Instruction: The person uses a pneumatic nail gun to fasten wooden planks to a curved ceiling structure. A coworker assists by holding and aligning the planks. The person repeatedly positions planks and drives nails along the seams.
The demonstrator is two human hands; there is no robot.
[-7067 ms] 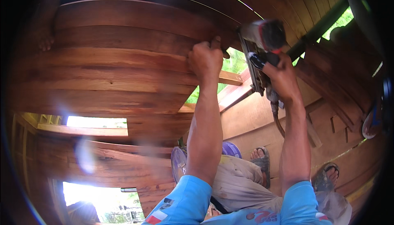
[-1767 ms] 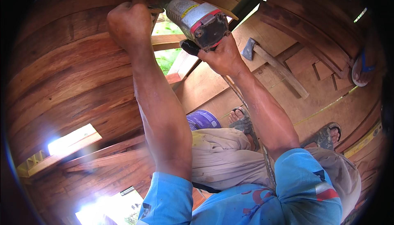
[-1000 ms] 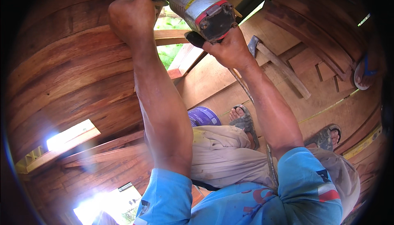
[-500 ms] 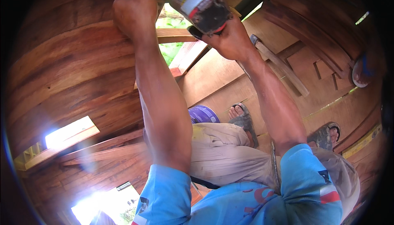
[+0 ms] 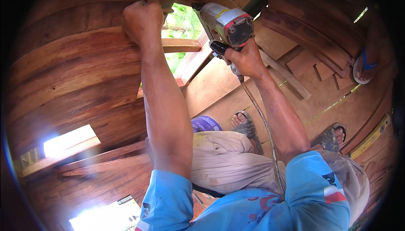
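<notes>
The left hand is clenched on the edge of the top wall board, pressing it in place. The right hand grips a nail gun aimed there. Lower boards look fixed; this one seems unfinished.

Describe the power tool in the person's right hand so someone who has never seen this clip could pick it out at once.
Start at the plank wall filling the left side, and follow it up to the bright green gap near the top centre. Just right of that gap, the right hand grips a nail gun, with a hose trailing down the forearm. It is the only grey metal thing with a red-edged end among brown wood.
</notes>
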